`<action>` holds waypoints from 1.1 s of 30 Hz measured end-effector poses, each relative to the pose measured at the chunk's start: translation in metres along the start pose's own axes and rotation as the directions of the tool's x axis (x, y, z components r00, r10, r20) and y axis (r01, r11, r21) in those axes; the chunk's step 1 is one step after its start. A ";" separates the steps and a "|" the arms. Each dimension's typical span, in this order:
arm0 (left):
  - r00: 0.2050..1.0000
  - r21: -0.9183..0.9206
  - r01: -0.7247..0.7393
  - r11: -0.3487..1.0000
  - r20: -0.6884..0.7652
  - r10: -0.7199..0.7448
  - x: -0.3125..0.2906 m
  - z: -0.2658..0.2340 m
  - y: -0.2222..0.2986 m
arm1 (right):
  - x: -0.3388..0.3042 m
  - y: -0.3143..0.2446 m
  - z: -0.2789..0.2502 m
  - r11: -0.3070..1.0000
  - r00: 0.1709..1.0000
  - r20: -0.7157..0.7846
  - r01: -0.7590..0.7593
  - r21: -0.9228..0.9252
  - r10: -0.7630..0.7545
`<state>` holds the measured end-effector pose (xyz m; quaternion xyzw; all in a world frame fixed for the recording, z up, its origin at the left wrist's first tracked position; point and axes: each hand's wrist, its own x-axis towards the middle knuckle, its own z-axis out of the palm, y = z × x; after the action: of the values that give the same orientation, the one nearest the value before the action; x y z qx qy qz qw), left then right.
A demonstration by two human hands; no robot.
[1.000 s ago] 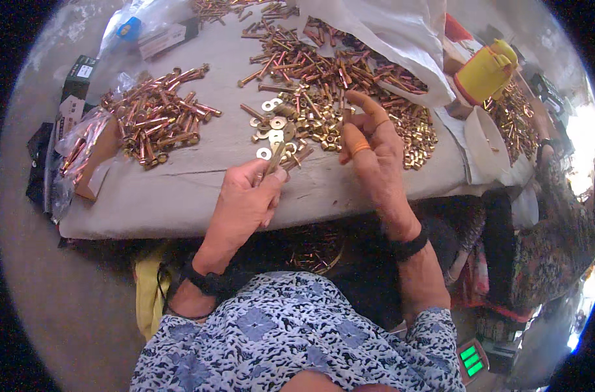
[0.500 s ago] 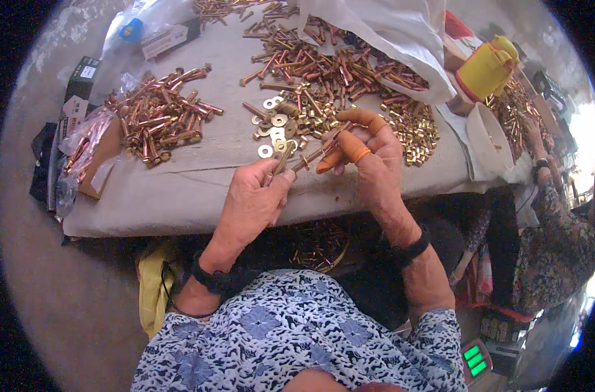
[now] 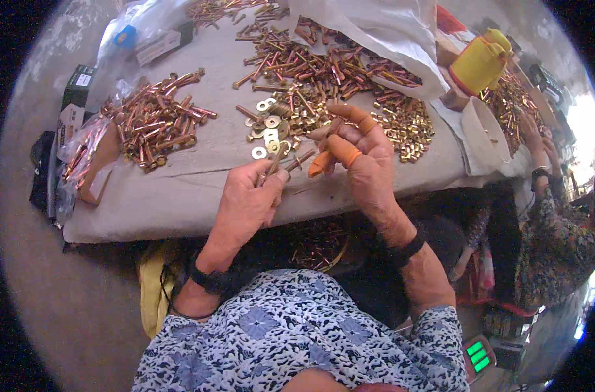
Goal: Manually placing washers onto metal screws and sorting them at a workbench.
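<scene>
My left hand [image 3: 245, 199] is closed around bolts; one bolt [image 3: 301, 160] with a washer on its shaft sticks out to the right, and another stands up beside my thumb. My right hand [image 3: 366, 153], with orange covers on several fingers, hovers just right of that bolt's end, not touching it. Its fingers are bent and apart, and I see nothing clearly held in them. Beyond the hands lie flat washers [image 3: 259, 153] and a heap of short brass-coloured nuts or sleeves [image 3: 408, 127], partly hidden by my right hand.
A pile of bolts [image 3: 157, 117] lies on the cloth-covered table [image 3: 127, 212] at left, beside an open carton [image 3: 101, 170]. More bolts [image 3: 323, 62] spread behind, below a white sack [image 3: 382, 32]. At right are a yellow jug [image 3: 480, 64], a white container [image 3: 485, 134] and another person's hand [image 3: 538, 140].
My right hand has come away from the end of the bolt in my left hand, leaving a gap. The whole view has shifted slightly.
</scene>
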<state>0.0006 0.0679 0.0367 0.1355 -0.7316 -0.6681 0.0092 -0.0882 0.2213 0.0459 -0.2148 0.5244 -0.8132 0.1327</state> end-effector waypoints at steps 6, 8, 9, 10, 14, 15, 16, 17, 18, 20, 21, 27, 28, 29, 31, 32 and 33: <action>1.000 0.016 -0.002 1.000 -0.002 0.002 -0.002 -0.003 0.005 | 0.003 0.007 -0.020 0.779 0.981 0.047 0.178 -0.601 -0.188; 1.000 0.009 0.001 1.000 -0.016 -0.001 -0.003 -0.002 0.006 | 0.008 0.018 -0.026 0.377 0.797 0.362 0.563 -0.736 -0.484; 1.000 0.006 0.002 1.000 -0.023 -0.002 -0.004 -0.001 0.006 | 0.006 0.017 -0.028 0.324 0.804 0.397 0.556 -0.765 -0.442; 1.000 0.002 0.010 1.000 -0.027 -0.010 -0.004 0.000 0.006 | 0.001 0.011 -0.024 0.270 0.812 0.428 0.549 -0.791 -0.396; 0.999 0.028 -0.020 0.999 -0.048 0.022 -0.003 0.002 0.002 | -0.004 0.014 -0.023 0.272 0.809 0.449 0.561 -0.781 -0.379; 0.997 0.045 -0.043 0.998 -0.054 0.046 -0.002 0.003 0.000 | -0.004 0.015 -0.024 0.303 0.798 0.445 0.577 -0.758 -0.406; 0.998 0.068 -0.047 0.997 -0.049 0.050 -0.002 0.003 0.000 | -0.003 0.016 -0.024 0.332 0.786 0.440 0.594 -0.733 -0.433; 0.998 0.092 -0.050 0.995 -0.044 0.054 -0.002 0.003 0.000 | -0.002 0.018 -0.024 0.360 0.775 0.434 0.609 -0.707 -0.461; 0.998 0.115 -0.054 0.992 -0.038 0.058 -0.001 0.003 -0.001 | -0.001 0.019 -0.027 0.416 0.786 0.412 0.602 -0.682 -0.462; 0.990 0.218 -0.113 0.969 -0.059 0.129 0.003 0.002 -0.009 | 0.000 0.020 -0.030 0.523 0.807 0.371 0.584 -0.621 -0.460; 0.984 0.269 -0.141 0.953 -0.066 0.165 0.004 0.002 -0.012 | -0.002 0.019 -0.029 0.650 0.868 0.297 0.495 -0.577 -0.398; 0.997 -0.050 -0.061 0.997 0.049 0.063 -0.006 0.009 0.008 | -0.015 0.000 -0.016 0.937 0.986 0.106 -0.085 -0.340 0.128; 0.994 -0.028 -0.063 0.998 0.083 0.065 -0.006 0.009 0.007 | -0.017 0.000 -0.011 0.928 0.975 0.142 -0.109 -0.357 0.169; 0.991 -0.007 -0.066 0.998 0.117 0.066 -0.004 0.009 0.004 | -0.018 0.000 -0.008 0.918 0.962 0.177 -0.131 -0.375 0.210; 0.989 0.026 -0.067 0.997 0.137 0.063 -0.004 0.008 0.002 | -0.017 0.000 -0.006 0.892 0.966 0.172 -0.103 -0.439 0.196; 0.991 0.039 -0.065 0.997 0.123 0.059 -0.005 0.007 0.003 | -0.016 0.000 -0.005 0.878 0.967 0.171 -0.089 -0.470 0.190; 0.993 0.052 -0.062 0.997 0.108 0.056 -0.006 0.005 0.004 | -0.015 0.000 -0.004 0.897 0.968 0.138 -0.132 -0.422 0.208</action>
<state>0.0051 0.0744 0.0413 0.0784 -0.7528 -0.6534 -0.0137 -0.0773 0.2314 0.0410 -0.2634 0.6857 -0.6476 0.2023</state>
